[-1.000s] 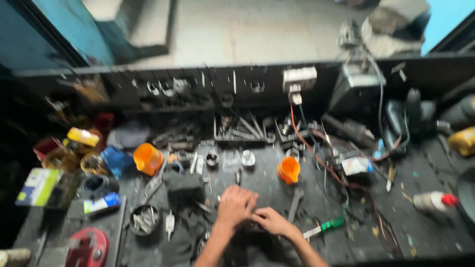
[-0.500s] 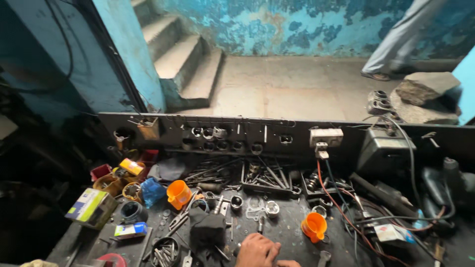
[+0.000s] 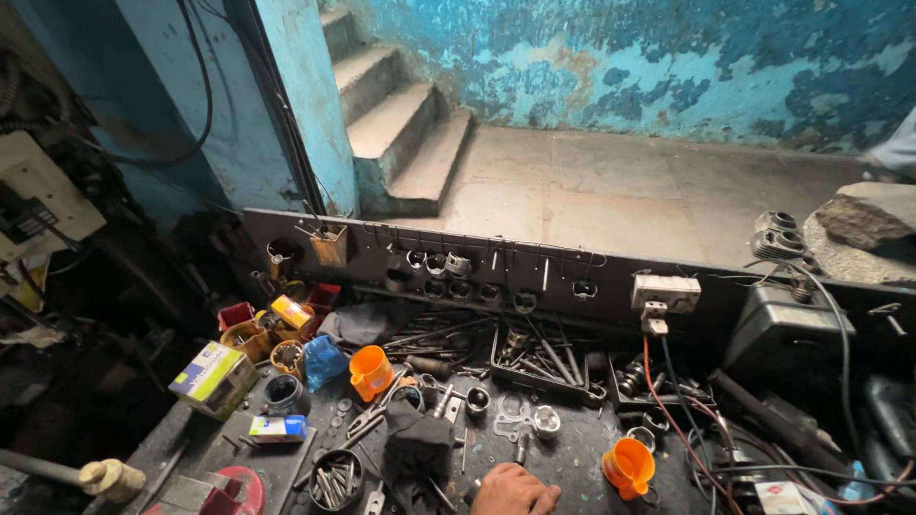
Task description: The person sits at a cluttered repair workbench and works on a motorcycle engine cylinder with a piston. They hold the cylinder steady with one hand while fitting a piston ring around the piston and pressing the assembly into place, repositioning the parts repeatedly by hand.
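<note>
Dim workshop, peeling blue walls, concrete steps beyond a cluttered black workbench (image 3: 572,448). One hand (image 3: 515,491) at the bottom edge (left or right not determinable), fingers curled; contents cannot be told. Dark rag (image 3: 417,448) just left of it, slumped, long axis running away from the hand. Orange cup (image 3: 628,467) close on its right: a careless sweep would likely tip it.

Only 1 of the hands (image 3: 515,491) shows, at the bottom edge, knuckles up, fingers curled downward.
</note>
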Demonstrator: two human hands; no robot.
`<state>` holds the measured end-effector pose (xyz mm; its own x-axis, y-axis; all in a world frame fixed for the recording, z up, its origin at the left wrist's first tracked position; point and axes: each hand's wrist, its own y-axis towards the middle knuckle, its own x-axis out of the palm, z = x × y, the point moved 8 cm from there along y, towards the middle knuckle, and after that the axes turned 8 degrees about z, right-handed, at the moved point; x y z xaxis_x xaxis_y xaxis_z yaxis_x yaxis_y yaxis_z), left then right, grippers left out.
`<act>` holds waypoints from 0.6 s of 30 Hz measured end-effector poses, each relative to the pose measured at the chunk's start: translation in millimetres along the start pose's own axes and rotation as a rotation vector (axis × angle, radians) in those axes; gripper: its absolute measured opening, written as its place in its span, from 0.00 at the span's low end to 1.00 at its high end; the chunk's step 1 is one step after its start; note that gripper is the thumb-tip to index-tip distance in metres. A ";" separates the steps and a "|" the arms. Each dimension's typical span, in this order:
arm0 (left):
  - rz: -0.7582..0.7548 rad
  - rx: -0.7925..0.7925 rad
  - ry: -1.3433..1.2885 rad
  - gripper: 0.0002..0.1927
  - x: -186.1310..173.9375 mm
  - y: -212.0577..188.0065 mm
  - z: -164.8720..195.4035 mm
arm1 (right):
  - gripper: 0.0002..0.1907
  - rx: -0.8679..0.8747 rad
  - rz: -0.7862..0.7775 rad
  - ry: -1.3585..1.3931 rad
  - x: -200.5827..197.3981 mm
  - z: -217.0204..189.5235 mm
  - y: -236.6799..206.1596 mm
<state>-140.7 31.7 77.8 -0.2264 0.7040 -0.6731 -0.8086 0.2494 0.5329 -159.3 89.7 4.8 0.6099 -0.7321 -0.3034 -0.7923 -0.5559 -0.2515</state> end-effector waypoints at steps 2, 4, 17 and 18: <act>0.000 0.012 0.014 0.21 1.5 0.2 0.0 | 0.10 0.006 -0.004 0.001 -1.4 5.9 2.9; -0.002 0.027 0.032 0.21 0.6 1.0 -1.0 | 0.10 0.001 -0.003 0.007 1.7 11.4 8.3; 0.055 -0.035 0.064 0.16 16.6 -9.3 -8.3 | 0.13 -0.201 0.000 0.062 2.6 22.5 -38.1; 0.050 -0.021 0.065 0.16 18.7 -10.8 -7.8 | 0.13 -0.061 0.079 0.011 -3.3 35.1 -37.0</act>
<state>-140.4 36.9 55.4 -0.3007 0.6707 -0.6780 -0.8066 0.2005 0.5561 -131.5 126.5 -17.1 0.5455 -0.7785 -0.3104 -0.8376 -0.5189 -0.1708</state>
